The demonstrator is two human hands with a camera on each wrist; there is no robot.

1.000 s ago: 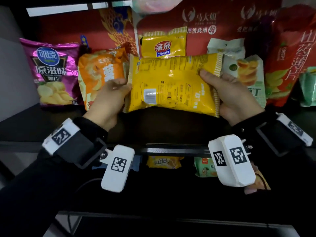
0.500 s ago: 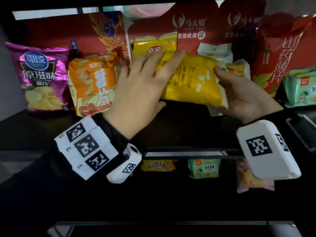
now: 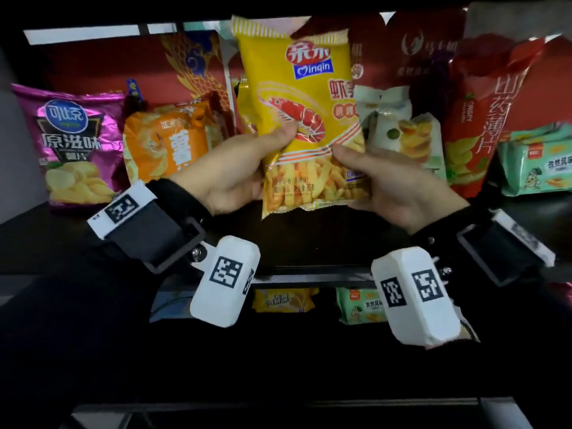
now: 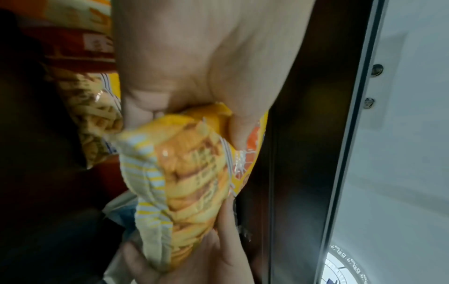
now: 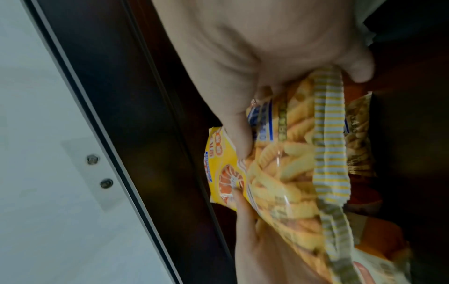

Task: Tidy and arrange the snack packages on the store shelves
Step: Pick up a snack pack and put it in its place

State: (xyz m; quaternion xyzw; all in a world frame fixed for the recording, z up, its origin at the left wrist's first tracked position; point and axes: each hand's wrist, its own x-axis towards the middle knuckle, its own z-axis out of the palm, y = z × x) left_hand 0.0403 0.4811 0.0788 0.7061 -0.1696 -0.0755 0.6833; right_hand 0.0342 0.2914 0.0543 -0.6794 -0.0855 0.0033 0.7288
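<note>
A yellow shrimp-stick bag [image 3: 305,119] stands upright, front side toward me, held above the dark shelf [image 3: 309,239] between both hands. My left hand [image 3: 244,168] grips its lower left edge, thumb on the shrimp picture. My right hand [image 3: 383,181] grips the lower right corner, thumb across the front. The left wrist view shows the bag's striped bottom seam [image 4: 155,184] beside my left palm [image 4: 194,57]. In the right wrist view the same bag [image 5: 286,169] is pinched by my right hand [image 5: 255,76]. A second yellow bag [image 3: 247,113] stands just behind it.
On the shelf stand a purple chip bag [image 3: 71,144], an orange chip bag [image 3: 167,140], a white-green snack bag [image 3: 405,134], a red yam-chip bag [image 3: 483,119] and a green cracker pack [image 3: 535,162]. Red gift boxes [image 3: 123,63] line the back. More small packs [image 3: 281,300] sit on the shelf below.
The yellow bag was lying sideways with its back toward me. Both hands turned it upright, so its front now faces me, and took new grips at its lower corners.
</note>
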